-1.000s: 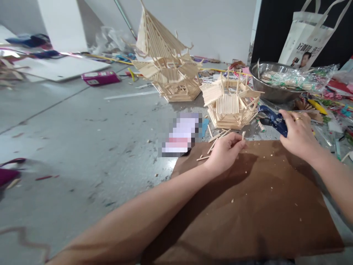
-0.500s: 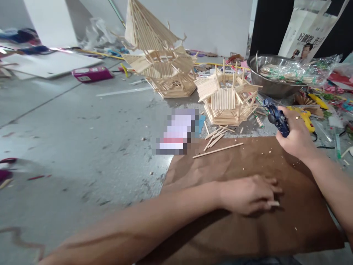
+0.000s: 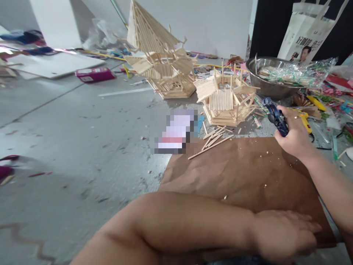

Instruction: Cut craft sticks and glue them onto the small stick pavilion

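Note:
My left hand (image 3: 286, 235) reaches across the front of a brown paper sheet (image 3: 204, 173). Its fingers are stretched out low over the sheet near the right front edge, slightly blurred, and nothing shows in them. My right hand (image 3: 296, 136) is closed around a dark blue hand tool (image 3: 276, 118), held above the sheet's far right edge; its exact kind is unclear. Small pale crumbs (image 3: 225, 197) dot the paper. Several thin wooden sticks (image 3: 212, 141) lie loose at the sheet's far edge, before a small six-sided stick pavilion (image 3: 222, 101).
A taller tiered stick pagoda (image 3: 162, 70) stands behind. Left of the sticks lies a blurred-out phone-like rectangle (image 3: 176, 129). A steel bowl (image 3: 267, 88) with wrapped sticks, a yellow glue gun (image 3: 305, 119) and craft scraps crowd the right. Beyond is a purple box (image 3: 95, 74).
My left hand has swept right and toward me over the paper, its fingers now straighter. The small stick piece by its fingertips no longer shows. My right hand stays nearly still with the tool.

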### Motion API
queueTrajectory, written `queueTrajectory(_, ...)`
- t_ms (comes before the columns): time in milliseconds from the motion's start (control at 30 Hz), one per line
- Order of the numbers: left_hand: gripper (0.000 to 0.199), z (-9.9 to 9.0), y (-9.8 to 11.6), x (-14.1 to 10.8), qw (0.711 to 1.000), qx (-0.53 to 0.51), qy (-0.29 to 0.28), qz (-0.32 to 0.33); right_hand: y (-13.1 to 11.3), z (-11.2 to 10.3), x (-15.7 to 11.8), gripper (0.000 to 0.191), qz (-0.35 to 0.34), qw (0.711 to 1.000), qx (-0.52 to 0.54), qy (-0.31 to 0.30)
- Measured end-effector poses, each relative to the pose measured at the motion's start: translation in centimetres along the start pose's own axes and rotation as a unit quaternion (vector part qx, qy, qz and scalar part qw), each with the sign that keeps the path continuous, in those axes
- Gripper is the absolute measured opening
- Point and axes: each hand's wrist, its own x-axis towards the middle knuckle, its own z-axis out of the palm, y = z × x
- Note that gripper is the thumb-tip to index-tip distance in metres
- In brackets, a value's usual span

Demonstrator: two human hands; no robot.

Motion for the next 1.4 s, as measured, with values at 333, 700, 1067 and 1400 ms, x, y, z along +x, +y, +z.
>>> queueTrajectory(333,0.022,-4.4,-11.6,-2.7,0.976,0.031,0.149,-0.157,0.1,-0.8,0.1,0.059,-0.004,1.000,0.011,0.011)
queueTrajectory(700,0.026,-5.0,-6.2,-5.7,0.976,0.118,0.165,-0.085,0.2,-1.1,0.3,0.061,0.001,1.000,0.014,0.006)
queueTrajectory(1067,0.026,-6.2,-8.8,-7.9,0.979,0.158,0.114,-0.062,0.1,-0.2,-0.2,0.060,-0.039,0.999,0.023,0.007)
queueTrajectory(1400,0.018,-9.1,-10.9,-8.3,0.768,-0.129,0.477,-0.408,-0.5,0.7,-0.6,0.062,0.031,0.999,0.023,0.023)
